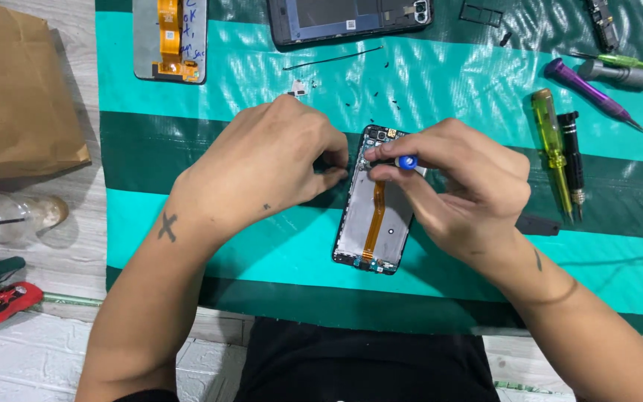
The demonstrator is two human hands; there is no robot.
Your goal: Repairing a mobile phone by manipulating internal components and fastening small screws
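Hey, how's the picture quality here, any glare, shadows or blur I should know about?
Head view: bright, even light; white glare ripples across the striped green mat near the top edge; soft shadows fall under the left hand and right hand; the opened phone is sharp; the clear bulb at the left edge looks slightly soft.

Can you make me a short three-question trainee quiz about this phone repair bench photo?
1. True or false: the opened phone lies on the striped green mat.
2. Which hand pinches the blue-capped screwdriver? A) left hand B) right hand
3. What colour is the flat cable running down the phone's inside?

Key:
1. True.
2. B; its fingertips grip the tool over the phone's top end, while the left hand steadies that end.
3. Orange.
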